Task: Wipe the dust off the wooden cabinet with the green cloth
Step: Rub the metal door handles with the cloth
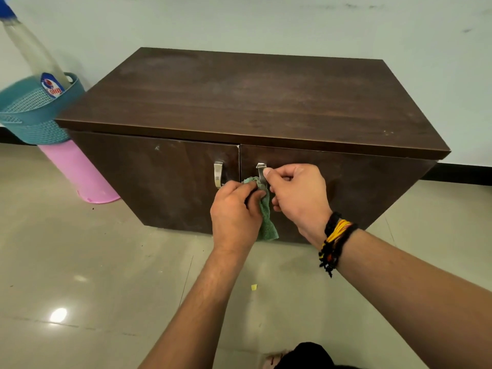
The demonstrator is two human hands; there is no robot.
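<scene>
The dark brown wooden cabinet (239,102) stood on the tiled floor (93,262) against the wall. Both forearms reached forward to its doors. The left hand (235,214), curled, pinched the green cloth (266,217) against the right door's metal handle (261,173); the right hand (298,194) gripped that handle with thumb and fingers.

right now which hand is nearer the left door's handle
Left. The left hand, holding the green cloth, sits just below and right of the left door's handle. The right hand is farther right, at the right door's handle.
</scene>
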